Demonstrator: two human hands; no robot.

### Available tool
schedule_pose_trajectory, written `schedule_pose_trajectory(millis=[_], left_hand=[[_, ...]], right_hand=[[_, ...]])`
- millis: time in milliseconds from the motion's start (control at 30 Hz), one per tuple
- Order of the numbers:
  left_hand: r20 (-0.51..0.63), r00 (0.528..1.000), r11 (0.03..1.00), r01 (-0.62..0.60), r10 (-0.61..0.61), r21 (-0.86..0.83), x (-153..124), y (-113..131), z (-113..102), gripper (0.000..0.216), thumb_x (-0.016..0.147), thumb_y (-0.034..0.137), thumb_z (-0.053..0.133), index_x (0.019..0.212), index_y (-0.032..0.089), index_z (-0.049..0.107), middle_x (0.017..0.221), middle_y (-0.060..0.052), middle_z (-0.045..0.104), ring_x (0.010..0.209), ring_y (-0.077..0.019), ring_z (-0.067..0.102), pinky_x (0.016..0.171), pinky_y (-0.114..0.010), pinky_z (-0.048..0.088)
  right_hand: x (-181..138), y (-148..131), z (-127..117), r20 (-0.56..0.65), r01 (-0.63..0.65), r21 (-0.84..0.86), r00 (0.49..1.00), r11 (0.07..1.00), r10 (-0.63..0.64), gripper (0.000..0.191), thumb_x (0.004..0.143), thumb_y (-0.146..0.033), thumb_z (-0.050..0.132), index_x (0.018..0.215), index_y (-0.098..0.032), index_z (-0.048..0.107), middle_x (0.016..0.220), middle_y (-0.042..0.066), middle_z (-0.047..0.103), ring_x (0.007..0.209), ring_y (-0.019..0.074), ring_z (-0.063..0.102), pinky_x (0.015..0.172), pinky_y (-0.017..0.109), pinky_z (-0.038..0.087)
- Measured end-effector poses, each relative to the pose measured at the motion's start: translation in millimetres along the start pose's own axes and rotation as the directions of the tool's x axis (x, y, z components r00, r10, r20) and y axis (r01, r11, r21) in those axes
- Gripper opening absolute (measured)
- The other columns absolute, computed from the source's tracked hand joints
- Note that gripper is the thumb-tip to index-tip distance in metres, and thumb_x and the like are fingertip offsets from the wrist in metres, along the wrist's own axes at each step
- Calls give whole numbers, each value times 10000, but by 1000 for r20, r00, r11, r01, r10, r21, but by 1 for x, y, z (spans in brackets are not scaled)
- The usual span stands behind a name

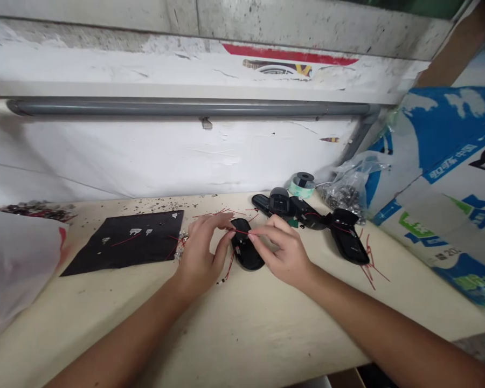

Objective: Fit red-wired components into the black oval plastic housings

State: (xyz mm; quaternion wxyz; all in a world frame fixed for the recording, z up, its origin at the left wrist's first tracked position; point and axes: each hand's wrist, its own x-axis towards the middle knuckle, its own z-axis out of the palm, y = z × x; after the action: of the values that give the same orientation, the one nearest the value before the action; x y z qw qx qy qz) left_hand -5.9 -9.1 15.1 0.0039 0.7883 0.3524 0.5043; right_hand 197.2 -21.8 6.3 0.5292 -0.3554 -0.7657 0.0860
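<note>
My left hand (pixel 204 249) and my right hand (pixel 281 250) meet over a black oval plastic shell (pixel 246 256) lying on the beige table (pixel 234 328). Both pinch a thin red wire (pixel 241 232) stretched between their fingertips just above the shell. More red wire trails down beside the shell under my left hand. Fingers of both hands are closed in a pinch.
A black mat (pixel 125 242) with small metal bits and a red wire lies left. Several black shells (pixel 307 215) and loose red wires (pixel 369 267) lie right, by a tape roll (pixel 302 185) and a plastic bag of metal parts (pixel 347 194). Printed blue-and-white sacking (pixel 444 188) bounds the right; white plastic sheet (pixel 12 264) at left.
</note>
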Motion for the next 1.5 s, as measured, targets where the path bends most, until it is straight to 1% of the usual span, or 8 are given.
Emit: schedule_pose_trajectory(millis=[233, 433, 600, 800, 933, 1200, 1333, 1500], left_hand=[[8, 1000, 1000, 24, -24, 8, -1, -7, -2, 329, 959, 171, 582, 1279, 231, 532, 979, -47, 706, 983, -214, 642, 922, -382, 451], [19, 1000, 998, -22, 23, -63, 1, -9, -1, 89, 948, 125, 582, 989, 197, 615, 935, -51, 695, 922, -203, 635, 865, -378, 447], [-39, 999, 972, -2, -7, -234, -1, 2, 3, 96, 937, 117, 598, 985, 196, 622, 934, -51, 680, 948, -198, 628, 902, -383, 477], [-109, 978, 917, 125, -179, -379, -3, 7, 0, 87, 1003, 214, 511, 1015, 201, 596, 972, -69, 658, 949, -202, 640, 877, -375, 501], [-120, 970, 942, 171, -213, -289, -5, -9, -4, 119, 1028, 244, 453, 1067, 210, 559, 1009, -75, 660, 979, -210, 636, 883, -385, 481], [120, 989, 996, 80, -83, 32, -2, -20, -5, 167, 1013, 218, 408, 1016, 197, 574, 975, -83, 689, 998, -244, 583, 882, -407, 460], [119, 993, 997, 9, -18, 76, 0, -21, 0, 143, 1013, 208, 421, 1002, 202, 564, 884, -50, 701, 887, -219, 615, 898, -411, 446], [94, 993, 993, -81, 72, 88, -2, -20, 5, 124, 1001, 191, 465, 1012, 204, 588, 923, -38, 716, 848, -194, 642, 911, -400, 401]], right_hand=[[-4, -12, 4, -22, -80, 34, 997, 996, 81, 142, 931, -168, 623, 1016, -198, 732, 785, 15, 565, 682, 144, 552, 608, 288, 435], [-9, -11, 10, -31, -132, 79, 990, 988, 135, 145, 934, -175, 624, 996, -209, 750, 713, -6, 513, 603, 127, 490, 535, 276, 373], [-11, -15, 11, 7, -65, 37, 998, 997, 64, 130, 933, -181, 630, 993, -197, 744, 743, 9, 558, 660, 144, 544, 585, 290, 410], [-5, -15, 3, -10, -17, -21, 1000, 1000, 17, 203, 948, -223, 609, 1122, -199, 711, 890, 47, 614, 797, 178, 597, 720, 325, 466], [-2, -5, 1, -17, -97, -35, 995, 995, 97, 191, 967, -245, 560, 1075, -198, 710, 906, 51, 612, 761, 173, 577, 707, 325, 457], [-5, 15, 13, 20, -179, 96, 984, 979, 177, 166, 965, -267, 561, 996, -192, 705, 737, -1, 512, 639, 144, 473, 600, 289, 388], [-1, 19, 17, 58, -199, 149, 980, 968, 193, 136, 919, -237, 591, 973, -183, 704, 695, -31, 411, 608, 133, 432, 584, 276, 373], [0, 17, 17, 77, -187, 156, 981, 970, 177, 139, 848, -191, 640, 976, -192, 694, 713, -33, 417, 621, 130, 435, 596, 268, 388]])
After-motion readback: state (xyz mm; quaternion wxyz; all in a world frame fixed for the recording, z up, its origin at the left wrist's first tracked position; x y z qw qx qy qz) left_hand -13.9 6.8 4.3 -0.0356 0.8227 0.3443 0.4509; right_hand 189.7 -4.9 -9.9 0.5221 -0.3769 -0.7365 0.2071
